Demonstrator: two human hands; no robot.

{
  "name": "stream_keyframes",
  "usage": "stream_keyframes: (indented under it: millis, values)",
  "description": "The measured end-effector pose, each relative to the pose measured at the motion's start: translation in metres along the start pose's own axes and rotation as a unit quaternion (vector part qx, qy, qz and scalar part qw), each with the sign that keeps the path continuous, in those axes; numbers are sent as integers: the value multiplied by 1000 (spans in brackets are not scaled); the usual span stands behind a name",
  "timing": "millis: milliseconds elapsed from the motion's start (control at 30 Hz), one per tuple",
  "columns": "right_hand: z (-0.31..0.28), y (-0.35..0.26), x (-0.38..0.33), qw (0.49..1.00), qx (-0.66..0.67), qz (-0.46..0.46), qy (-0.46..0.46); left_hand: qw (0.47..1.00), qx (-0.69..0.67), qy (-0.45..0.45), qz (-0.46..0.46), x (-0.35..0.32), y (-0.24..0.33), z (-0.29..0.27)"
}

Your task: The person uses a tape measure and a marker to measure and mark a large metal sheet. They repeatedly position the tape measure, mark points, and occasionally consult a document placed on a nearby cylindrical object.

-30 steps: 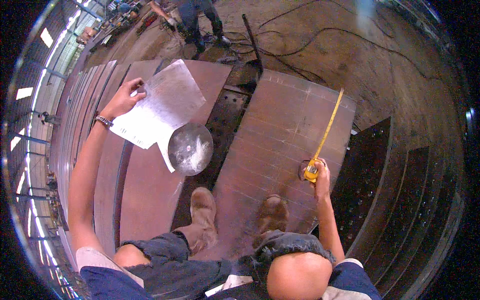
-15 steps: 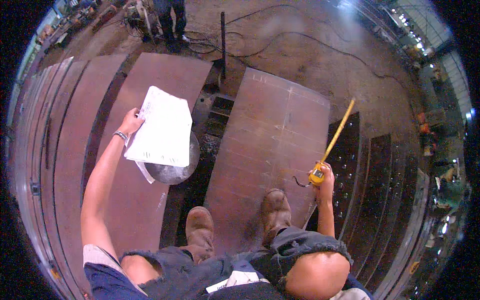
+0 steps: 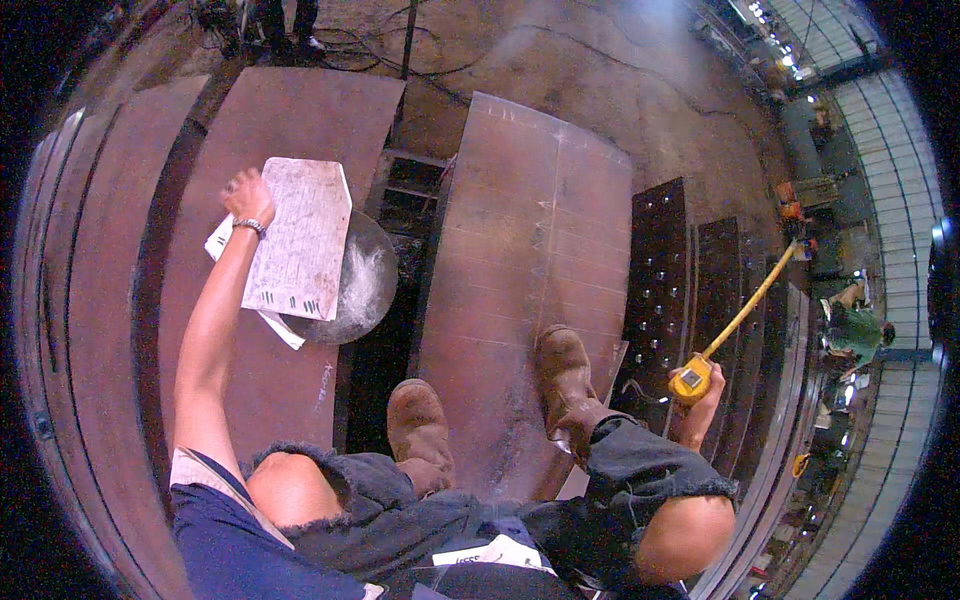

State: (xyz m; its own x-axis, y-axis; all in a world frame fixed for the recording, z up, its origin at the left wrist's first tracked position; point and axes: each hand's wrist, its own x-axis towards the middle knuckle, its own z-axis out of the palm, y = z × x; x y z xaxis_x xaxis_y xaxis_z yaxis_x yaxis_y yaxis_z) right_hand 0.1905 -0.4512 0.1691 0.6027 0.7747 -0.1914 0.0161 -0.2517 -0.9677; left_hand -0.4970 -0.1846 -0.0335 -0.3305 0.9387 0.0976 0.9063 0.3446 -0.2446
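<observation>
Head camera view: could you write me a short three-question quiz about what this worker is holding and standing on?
1. True or false: the right hand holds a yellow tape measure with its blade extended.
2. What does the left hand hold? A) sheets of paper B) a hammer C) a drill
3. Both brown boots rest on a rusty steel ____.

Key: 1 true; 2 A; 3 plate.

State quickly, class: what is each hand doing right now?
Left hand: closed on the sheets of paper.
Right hand: closed on the yellow tape measure, its blade extended.
</observation>
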Motion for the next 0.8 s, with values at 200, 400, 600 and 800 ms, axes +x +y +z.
stream_keyframes:
  millis: [200, 400, 600, 800]
  values:
    - [45, -33, 15, 993, -48, -19, -102, 869, -437, -63, 223, 12, 106, -47]
    - [160, -49, 2, 956, -166, -102, -218, 538, -609, -365, 455, -109, 208, -184]
    - [221, -13, -39, 953, -116, -56, -273, 377, -628, -513, 448, -178, 209, -223]
    - [210, 41, -16, 911, -186, -2, -367, 466, -621, -484, 404, -198, 223, -201]
